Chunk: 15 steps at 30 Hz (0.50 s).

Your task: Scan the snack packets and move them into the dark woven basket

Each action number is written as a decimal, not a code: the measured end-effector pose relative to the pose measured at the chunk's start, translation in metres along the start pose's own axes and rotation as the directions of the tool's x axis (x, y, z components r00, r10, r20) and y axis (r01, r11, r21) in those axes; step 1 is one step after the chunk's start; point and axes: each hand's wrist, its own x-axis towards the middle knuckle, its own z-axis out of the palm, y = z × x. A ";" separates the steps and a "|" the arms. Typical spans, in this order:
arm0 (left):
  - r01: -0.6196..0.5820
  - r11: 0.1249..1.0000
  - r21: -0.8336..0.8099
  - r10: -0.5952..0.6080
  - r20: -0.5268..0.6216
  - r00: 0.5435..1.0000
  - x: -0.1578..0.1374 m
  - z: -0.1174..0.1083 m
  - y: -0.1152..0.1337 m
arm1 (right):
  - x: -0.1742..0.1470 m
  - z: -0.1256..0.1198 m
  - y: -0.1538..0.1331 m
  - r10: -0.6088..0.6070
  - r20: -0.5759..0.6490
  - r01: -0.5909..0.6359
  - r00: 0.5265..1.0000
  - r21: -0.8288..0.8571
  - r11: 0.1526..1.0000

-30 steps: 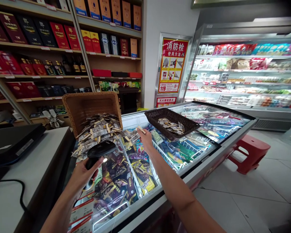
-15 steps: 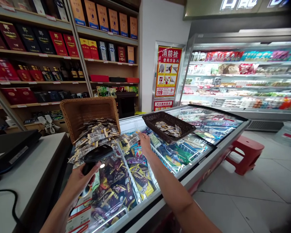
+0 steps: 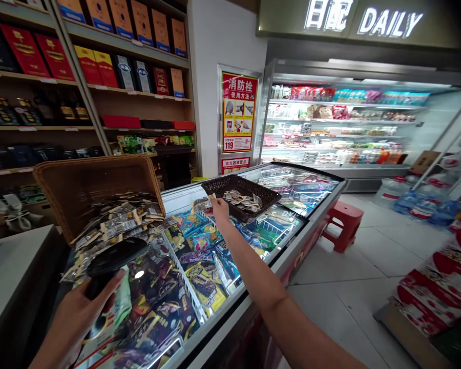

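My left hand (image 3: 79, 312) is wrapped round the handle of a black barcode scanner (image 3: 117, 254), held above the freezer's glass top. Between the fingertips of my right hand (image 3: 219, 210) is a small clear snack packet (image 3: 202, 205), just left of the dark woven basket (image 3: 267, 197). Several similar packets (image 3: 242, 200) lie in that basket. To the left, a tan wicker basket (image 3: 96, 171) rests on its side, and a heap of packets (image 3: 119, 220) spills from it onto the glass. The printing on the packets is too small to read.
The chest freezer (image 3: 230, 302) holds bagged frozen goods under its glass. A white counter (image 3: 19, 277) stands at the left. A red stool (image 3: 343, 225) is on the floor right of the freezer, with stacked red-and-white cartons (image 3: 434, 292) nearer and water bottles (image 3: 426, 200) beyond.
The view has swung to the right. My right hand has carried the packet away from the heap toward the dark basket. My left hand still grips the scanner.
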 end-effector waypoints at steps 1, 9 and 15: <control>0.003 1.000 0.010 -0.003 0.009 1.000 0.001 -0.001 0.001 | 0.008 -0.007 -0.007 -0.014 -0.027 0.014 1.000 0.009 1.000; 0.032 0.999 0.037 -0.031 -0.021 0.999 0.002 0.001 0.008 | 0.056 -0.078 -0.052 0.003 -0.341 0.052 0.940 0.151 0.987; -0.050 0.998 -0.048 0.048 -0.046 0.998 -0.006 -0.004 0.009 | 0.062 -0.087 -0.052 0.027 -0.421 0.071 0.907 0.215 0.974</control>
